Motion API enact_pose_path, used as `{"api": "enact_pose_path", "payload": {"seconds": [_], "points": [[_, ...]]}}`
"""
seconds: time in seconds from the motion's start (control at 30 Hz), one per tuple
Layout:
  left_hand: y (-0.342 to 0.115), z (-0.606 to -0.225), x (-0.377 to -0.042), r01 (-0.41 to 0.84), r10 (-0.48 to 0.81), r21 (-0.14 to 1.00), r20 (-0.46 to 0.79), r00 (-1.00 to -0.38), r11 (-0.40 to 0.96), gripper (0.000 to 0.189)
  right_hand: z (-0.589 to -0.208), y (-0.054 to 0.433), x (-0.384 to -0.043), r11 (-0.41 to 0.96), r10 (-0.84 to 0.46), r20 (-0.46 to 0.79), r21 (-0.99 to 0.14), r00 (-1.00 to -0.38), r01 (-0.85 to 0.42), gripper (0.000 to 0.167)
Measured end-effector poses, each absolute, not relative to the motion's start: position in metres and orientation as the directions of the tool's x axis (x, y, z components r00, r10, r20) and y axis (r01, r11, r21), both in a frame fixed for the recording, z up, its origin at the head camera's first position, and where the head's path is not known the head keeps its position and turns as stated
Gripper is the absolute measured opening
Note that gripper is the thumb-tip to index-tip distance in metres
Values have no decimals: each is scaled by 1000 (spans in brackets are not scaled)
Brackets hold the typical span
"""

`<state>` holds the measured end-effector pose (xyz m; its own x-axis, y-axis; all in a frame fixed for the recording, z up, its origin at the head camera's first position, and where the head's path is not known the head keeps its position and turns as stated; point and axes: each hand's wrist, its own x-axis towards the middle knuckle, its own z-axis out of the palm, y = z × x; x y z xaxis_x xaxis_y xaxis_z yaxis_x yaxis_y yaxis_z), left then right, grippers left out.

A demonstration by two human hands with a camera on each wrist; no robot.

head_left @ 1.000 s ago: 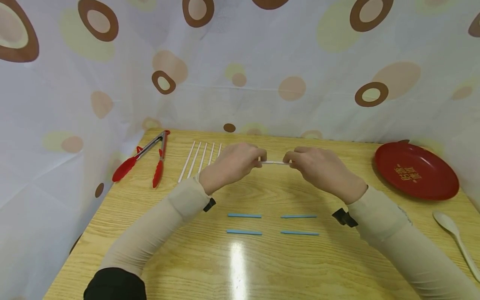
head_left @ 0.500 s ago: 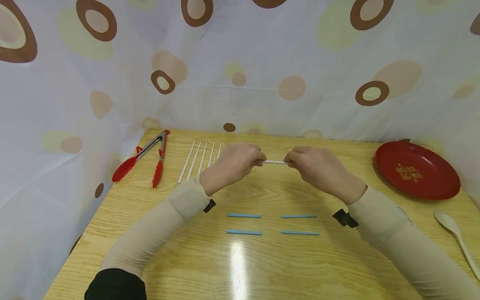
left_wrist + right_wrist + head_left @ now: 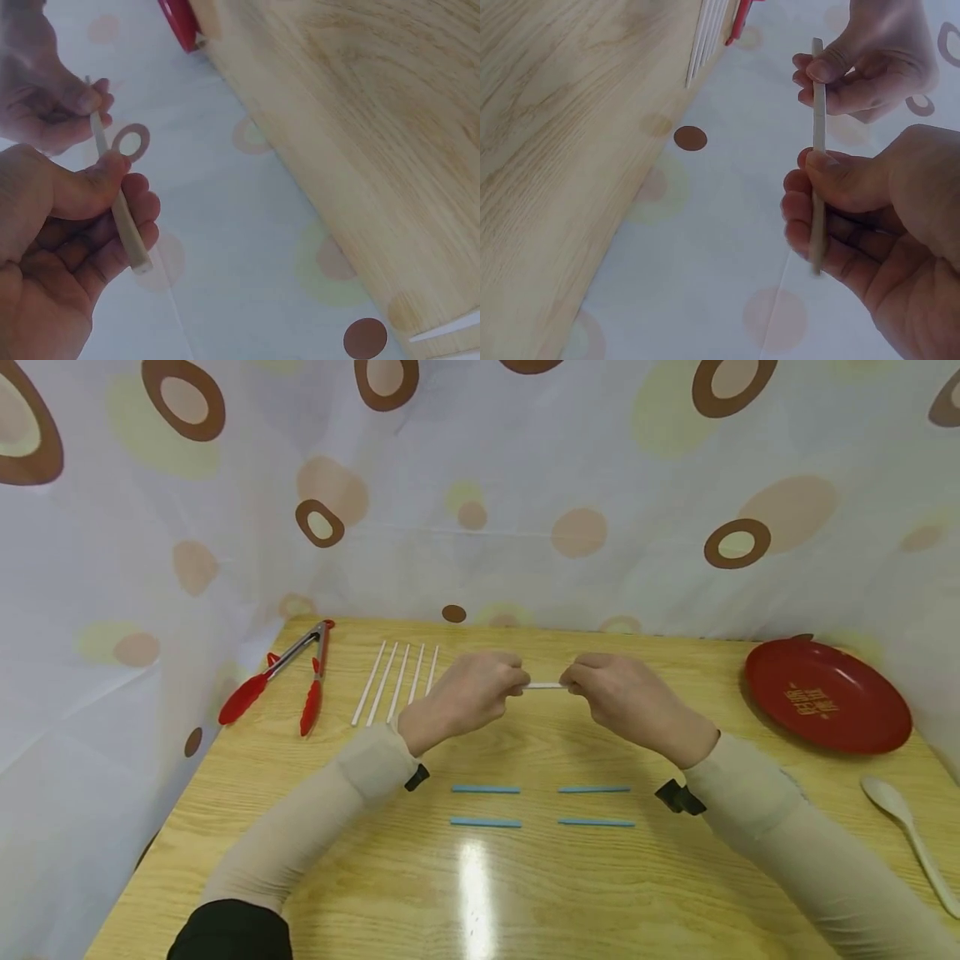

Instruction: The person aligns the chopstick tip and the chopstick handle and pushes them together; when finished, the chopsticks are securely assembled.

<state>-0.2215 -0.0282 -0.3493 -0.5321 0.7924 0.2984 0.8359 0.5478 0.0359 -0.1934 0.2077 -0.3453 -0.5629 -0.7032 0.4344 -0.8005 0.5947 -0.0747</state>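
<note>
Both hands hold one slim white stick level above the far part of the table, one at each end. The left hand pinches its left end between thumb and curled fingers. On the other end, the right hand does the same, thumb pressed along it. A short length shows between the two hands in the head view. The right wrist view shows the stick straight, with a faint line across it. In the left wrist view, the squared end of the stick sticks out past the left fingers.
Several white sticks lie side by side behind the left hand, beside red-tipped tongs. Several short blue sticks lie in two rows nearer the front. At right are a red plate and a pale spoon. A patterned cloth hangs behind.
The grip has shifted slightly, with the left fingers closing further round the stick's end. The hands stay almost in place; the whole view has shifted a little.
</note>
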Motion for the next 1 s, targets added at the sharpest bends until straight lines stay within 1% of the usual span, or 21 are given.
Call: {"api": "enact_pose_path", "payload": {"seconds": [0.1, 0.2, 0.3, 0.43, 0.53, 0.67, 0.77, 0.87, 1.0], "points": [[-30, -351, -221, 841, 791, 73, 306, -531, 536, 13, -345, 205, -193, 603, -700, 429, -71, -570, -794, 20], [-30, -352, -220, 835, 782, 90, 308, -541, 543, 13, -345, 203, -193, 612, -700, 420, -65, -578, -788, 20], [-30, -351, -218, 815, 770, 79, 285, -571, 574, 14, -345, 202, -193, 623, -698, 415, -51, -584, -781, 20], [-27, -349, -213, 765, 742, 35, 217, -634, 644, 14, -348, 198, -192, 648, -696, 404, -3, -594, -762, 19], [-24, -348, -210, 730, 719, 6, 168, -675, 684, 9, -350, 195, -192, 669, -696, 385, 41, -607, -742, 17], [-20, -349, -207, 709, 702, 6, 128, -700, 705, 8, -350, 192, -193, 694, -683, 367, 56, -632, -718, 12], [-17, -349, -206, 698, 695, 18, 90, -714, 715, 7, -348, 190, -194, 696, -678, 357, 33, -642, -717, 11], [-16, -349, -205, 688, 687, 29, 49, -725, 725, 7, -348, 190, -196, 681, -684, 366, 11, -631, -732, 13], [-19, -346, -209, 643, 647, 112, -6, -762, 758, 7, -349, 192, -197, 633, -696, 423, -18, -580, -774, 21]]}}
